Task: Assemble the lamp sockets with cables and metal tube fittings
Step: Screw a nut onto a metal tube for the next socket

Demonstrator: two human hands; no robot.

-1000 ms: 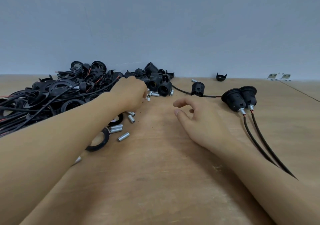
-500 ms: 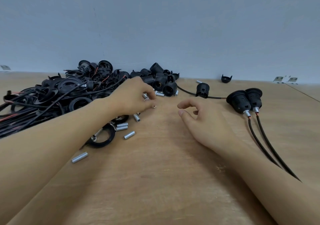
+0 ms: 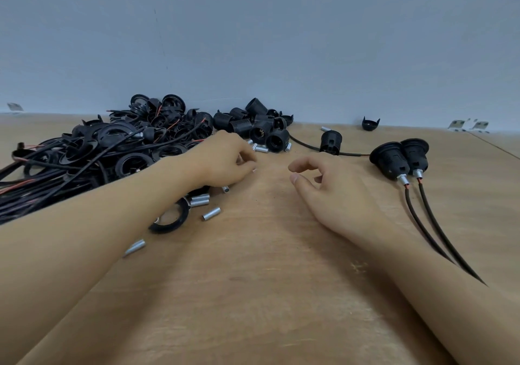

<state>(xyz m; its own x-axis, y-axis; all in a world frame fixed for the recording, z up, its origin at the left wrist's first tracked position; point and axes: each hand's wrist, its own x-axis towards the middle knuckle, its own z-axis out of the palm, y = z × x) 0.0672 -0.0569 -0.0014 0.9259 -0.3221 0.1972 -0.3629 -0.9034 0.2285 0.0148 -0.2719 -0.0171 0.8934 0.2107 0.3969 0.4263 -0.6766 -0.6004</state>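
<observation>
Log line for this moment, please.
left hand: pinching metal tube | right hand: idle on table | two finished sockets: right side

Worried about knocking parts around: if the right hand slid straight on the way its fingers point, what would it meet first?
The right hand points up-left across the bare wooden table. Probably it first reaches the small silver metal tubes lying before the loose black threaded sockets, though depth is uncertain.
</observation>
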